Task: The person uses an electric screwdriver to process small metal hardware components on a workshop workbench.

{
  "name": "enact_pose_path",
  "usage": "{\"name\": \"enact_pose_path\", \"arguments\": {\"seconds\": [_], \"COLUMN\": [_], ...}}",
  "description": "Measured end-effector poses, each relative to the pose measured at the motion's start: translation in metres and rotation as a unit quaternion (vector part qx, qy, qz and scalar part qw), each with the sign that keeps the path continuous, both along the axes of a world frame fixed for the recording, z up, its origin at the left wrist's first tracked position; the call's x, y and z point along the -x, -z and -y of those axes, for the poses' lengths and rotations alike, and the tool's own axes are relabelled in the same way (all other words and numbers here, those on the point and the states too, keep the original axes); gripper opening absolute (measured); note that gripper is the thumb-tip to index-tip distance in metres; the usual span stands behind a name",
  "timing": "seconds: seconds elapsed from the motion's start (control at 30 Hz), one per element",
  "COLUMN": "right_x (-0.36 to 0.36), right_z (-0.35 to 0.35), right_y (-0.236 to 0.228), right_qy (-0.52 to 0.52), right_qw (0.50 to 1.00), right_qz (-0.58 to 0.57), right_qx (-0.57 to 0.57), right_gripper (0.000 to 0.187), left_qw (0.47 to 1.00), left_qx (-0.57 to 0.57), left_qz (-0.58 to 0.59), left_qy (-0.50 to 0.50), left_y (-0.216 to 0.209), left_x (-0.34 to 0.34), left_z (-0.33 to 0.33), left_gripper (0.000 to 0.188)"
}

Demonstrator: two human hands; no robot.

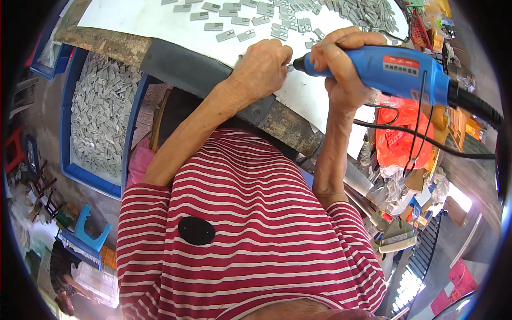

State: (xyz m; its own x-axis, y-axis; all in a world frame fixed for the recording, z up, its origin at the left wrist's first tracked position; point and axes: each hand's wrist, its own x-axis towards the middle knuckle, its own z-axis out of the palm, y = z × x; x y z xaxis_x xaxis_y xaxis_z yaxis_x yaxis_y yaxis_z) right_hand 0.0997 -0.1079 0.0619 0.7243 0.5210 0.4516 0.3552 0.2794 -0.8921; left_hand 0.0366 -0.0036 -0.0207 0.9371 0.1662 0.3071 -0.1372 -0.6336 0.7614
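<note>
My right hand (344,69) is wrapped round a blue electric screwdriver (397,72), its dark nose pointing left. Close to that nose, my left hand (261,69) is pinched shut at the table's near edge. Whatever sits between its fingertips is hidden by the fingers. Beyond both hands, several small grey metal pieces (247,35) that look like pencil sharpeners lie spread on a white sheet (133,13). A dense heap of the same grey pieces (368,13) rests farther back to the right.
A blue crate (66,128) full of grey pieces (104,106) stands left, below the table. The screwdriver's black cable (480,109) runs off right, past red plastic bags (402,138). A blue stool (88,229) is at lower left, near another person (64,280).
</note>
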Motion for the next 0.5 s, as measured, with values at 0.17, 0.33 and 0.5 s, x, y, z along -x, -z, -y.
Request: {"name": "enact_pose_path", "arguments": {"seconds": [0.17, 0.33, 0.5], "right_x": [-0.004, -0.008, -0.001], "right_z": [0.002, 0.011, 0.022], "right_y": [-0.002, 0.003, 0.009], "right_qy": [-0.021, -0.084, -0.095], "right_qw": [1.000, 0.996, 0.992], "right_qz": [-0.019, 0.017, 0.061], "right_qx": [0.011, -0.023, -0.063], "right_gripper": [0.024, 0.026, 0.026], "left_qw": [1.000, 0.999, 0.999], "left_qx": [0.011, -0.015, -0.040], "left_qz": [0.007, 0.033, 0.020], "left_qy": [0.012, 0.010, 0.002], "left_y": [0.000, -0.001, -0.002], "left_x": [0.001, 0.004, 0.002], "left_z": [-0.001, 0.002, 0.006], "left_gripper": [0.014, 0.016, 0.009]}}
